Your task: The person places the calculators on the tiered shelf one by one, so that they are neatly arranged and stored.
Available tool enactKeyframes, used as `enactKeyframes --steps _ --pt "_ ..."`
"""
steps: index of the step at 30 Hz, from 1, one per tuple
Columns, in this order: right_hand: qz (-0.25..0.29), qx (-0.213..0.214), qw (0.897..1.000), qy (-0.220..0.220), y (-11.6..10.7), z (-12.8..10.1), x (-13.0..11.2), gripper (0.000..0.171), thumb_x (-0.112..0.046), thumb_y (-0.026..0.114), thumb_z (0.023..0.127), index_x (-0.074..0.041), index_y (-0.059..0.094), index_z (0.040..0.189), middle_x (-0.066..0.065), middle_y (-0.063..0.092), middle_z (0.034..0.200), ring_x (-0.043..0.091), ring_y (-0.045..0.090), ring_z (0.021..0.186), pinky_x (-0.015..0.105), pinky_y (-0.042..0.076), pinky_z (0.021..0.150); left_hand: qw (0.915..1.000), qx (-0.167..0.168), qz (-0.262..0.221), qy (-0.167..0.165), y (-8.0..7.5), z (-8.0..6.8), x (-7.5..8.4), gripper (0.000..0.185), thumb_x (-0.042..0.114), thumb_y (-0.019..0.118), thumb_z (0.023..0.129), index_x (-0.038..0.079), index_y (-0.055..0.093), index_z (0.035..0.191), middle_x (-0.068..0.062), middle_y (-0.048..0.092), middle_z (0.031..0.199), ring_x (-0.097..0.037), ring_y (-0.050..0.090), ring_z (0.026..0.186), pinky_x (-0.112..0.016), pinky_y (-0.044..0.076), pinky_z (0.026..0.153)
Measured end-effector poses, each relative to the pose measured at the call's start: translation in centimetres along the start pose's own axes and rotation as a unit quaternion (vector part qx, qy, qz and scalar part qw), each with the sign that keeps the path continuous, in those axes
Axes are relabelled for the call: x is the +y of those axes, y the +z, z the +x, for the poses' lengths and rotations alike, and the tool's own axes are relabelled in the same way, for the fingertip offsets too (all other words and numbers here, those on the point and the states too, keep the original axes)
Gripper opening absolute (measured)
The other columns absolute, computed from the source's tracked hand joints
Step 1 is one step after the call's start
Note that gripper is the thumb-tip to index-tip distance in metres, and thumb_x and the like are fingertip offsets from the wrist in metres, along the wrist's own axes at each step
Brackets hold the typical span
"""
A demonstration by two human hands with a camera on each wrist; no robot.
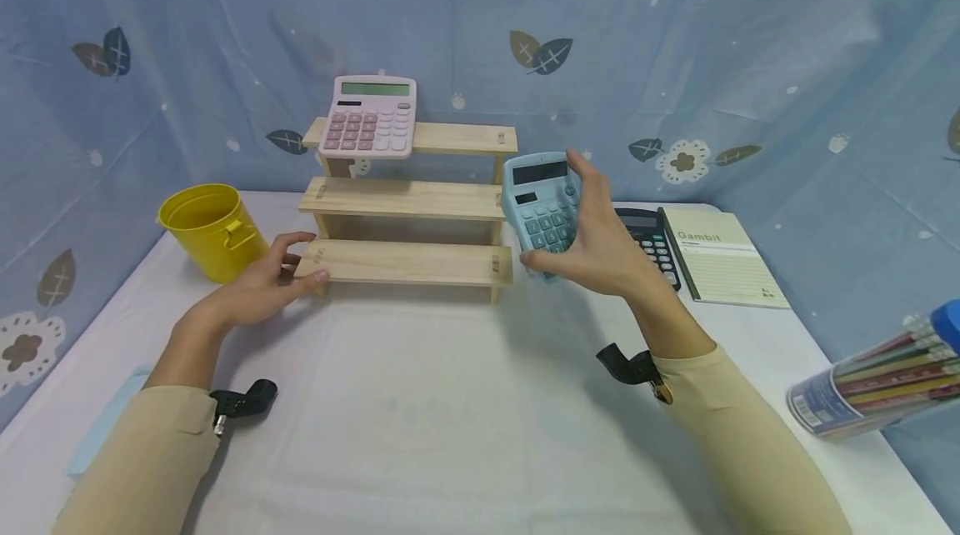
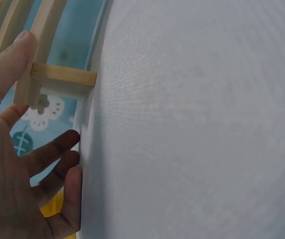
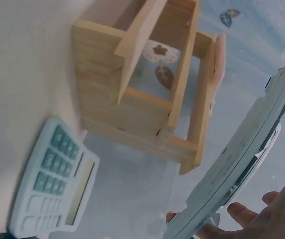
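My right hand (image 1: pixel 600 235) grips a light blue calculator (image 1: pixel 542 214) by its edges, thumb at the bottom and fingers at the top, with keys and dark display facing me. It is raised beside the right end of a three-step wooden shelf (image 1: pixel 405 262). Seen nearly edge-on in the right wrist view, the held calculator (image 3: pixel 237 164) is apart from the shelf. My left hand (image 1: pixel 262 281) pinches the left end of the lowest board between thumb and index finger; its other fingers are loosely bent. A pink calculator (image 1: pixel 371 118) leans on the top step, left side.
Another light blue calculator (image 3: pixel 52 184) with teal keys is by the shelf's side. A black calculator (image 1: pixel 648 247) lies partly behind my right hand, beside a notebook (image 1: pixel 720 256). A yellow bucket (image 1: pixel 213 235) stands left, a pencil tub (image 1: pixel 825 406) right. My left sleeve overlaps a pale blue item (image 1: pixel 105 427).
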State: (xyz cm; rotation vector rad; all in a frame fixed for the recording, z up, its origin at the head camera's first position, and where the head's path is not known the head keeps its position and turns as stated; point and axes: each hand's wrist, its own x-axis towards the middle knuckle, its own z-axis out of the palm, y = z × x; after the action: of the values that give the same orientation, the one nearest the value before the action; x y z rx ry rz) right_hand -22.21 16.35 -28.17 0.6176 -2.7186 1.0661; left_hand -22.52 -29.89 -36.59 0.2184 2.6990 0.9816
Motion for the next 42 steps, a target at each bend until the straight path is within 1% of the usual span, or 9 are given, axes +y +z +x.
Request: enactKeyframes --steps 2,5,9,12,14,24,30,36,42 --pt "-0.005 0.004 1.000 0.000 0.2 0.6 -0.3 0.126 -0.041 0.085 0.075 -0.028 -0.004 0.164 0.017 0.010 0.166 0.040 0.037 0.134 0.064 0.038 0.108 1.0000 0.001 -0.002 0.002 0.1 0.0 0.1 0.090 0.063 0.056 0.099 0.024 0.006 0.162 -0.032 0.038 0.153 -0.048 0.045 0.136 -0.069 0.035 0.110" --pt "-0.028 0.004 1.000 -0.002 0.3 1.6 -0.7 0.126 -0.044 0.085 0.075 -0.028 -0.003 0.164 0.018 0.008 0.168 0.044 0.023 0.149 0.066 0.033 0.114 1.0000 0.001 -0.003 0.006 0.2 0.0 0.1 0.089 0.061 0.056 0.099 0.023 0.006 0.163 -0.032 0.039 0.152 -0.049 0.046 0.135 -0.070 0.034 0.110" --pt "-0.055 0.004 0.998 -0.005 0.0 2.8 -1.0 0.126 -0.047 0.084 0.076 -0.027 -0.002 0.165 0.018 0.011 0.167 0.045 0.020 0.152 0.068 0.031 0.115 0.9999 0.001 -0.004 0.012 0.2 0.1 0.0 0.088 0.061 0.056 0.100 0.023 0.007 0.162 -0.032 0.039 0.152 -0.048 0.046 0.135 -0.069 0.034 0.111" --pt "-0.055 0.008 0.998 -0.006 -0.2 3.6 -1.2 0.124 -0.047 0.084 0.077 -0.025 -0.001 0.165 0.018 0.014 0.164 0.041 0.033 0.145 0.065 0.034 0.114 1.0000 -0.002 -0.004 0.008 0.0 0.2 -0.1 0.088 0.062 0.056 0.099 0.025 0.006 0.162 -0.031 0.038 0.153 -0.048 0.045 0.136 -0.069 0.034 0.111" --pt "-0.051 0.012 0.999 -0.002 -0.2 4.2 -1.4 0.123 -0.047 0.083 0.077 -0.025 0.000 0.165 0.016 0.012 0.166 0.038 0.027 0.150 0.064 0.031 0.118 1.0000 -0.005 -0.004 0.004 -0.2 0.2 -0.1 0.089 0.061 0.056 0.100 0.024 0.005 0.162 -0.032 0.037 0.153 -0.048 0.045 0.136 -0.069 0.034 0.111" --pt "-0.047 0.020 0.998 0.021 1.0 7.5 -2.8 0.116 -0.055 0.080 0.076 -0.021 0.013 0.164 0.011 0.012 0.168 0.031 0.028 0.150 0.057 0.033 0.119 0.9999 -0.010 0.003 0.003 -0.7 0.4 -0.2 0.088 0.059 0.057 0.100 0.022 0.005 0.162 -0.033 0.037 0.152 -0.049 0.044 0.135 -0.068 0.038 0.108" --pt "-0.073 0.010 0.997 0.023 1.4 9.1 -3.4 0.107 -0.053 0.079 0.075 -0.018 0.027 0.161 0.010 0.018 0.167 0.032 0.042 0.134 0.051 0.044 0.107 0.9999 -0.011 0.007 -0.007 -0.6 0.2 -0.1 0.090 0.064 0.056 0.098 0.024 0.006 0.162 -0.032 0.036 0.154 -0.048 0.044 0.135 -0.063 0.046 0.102" --pt "-0.091 0.002 0.995 0.046 1.9 10.9 -4.1 0.100 -0.051 0.076 0.076 -0.020 0.031 0.159 0.008 0.016 0.169 0.031 0.045 0.132 0.048 0.045 0.106 0.9999 -0.008 -0.005 0.002 -0.5 0.1 0.0 0.089 0.061 0.057 0.099 0.023 0.006 0.162 -0.032 0.037 0.152 -0.049 0.044 0.135 -0.068 0.038 0.109" --pt "-0.098 -0.006 0.992 0.073 2.1 12.3 -4.9 0.094 -0.052 0.074 0.076 -0.021 0.034 0.157 0.004 0.015 0.169 0.027 0.047 0.123 0.041 0.048 0.096 1.0000 -0.007 -0.005 0.003 -0.1 0.2 0.0 0.089 0.062 0.056 0.100 0.023 0.006 0.162 -0.032 0.038 0.152 -0.048 0.046 0.135 -0.067 0.040 0.108"
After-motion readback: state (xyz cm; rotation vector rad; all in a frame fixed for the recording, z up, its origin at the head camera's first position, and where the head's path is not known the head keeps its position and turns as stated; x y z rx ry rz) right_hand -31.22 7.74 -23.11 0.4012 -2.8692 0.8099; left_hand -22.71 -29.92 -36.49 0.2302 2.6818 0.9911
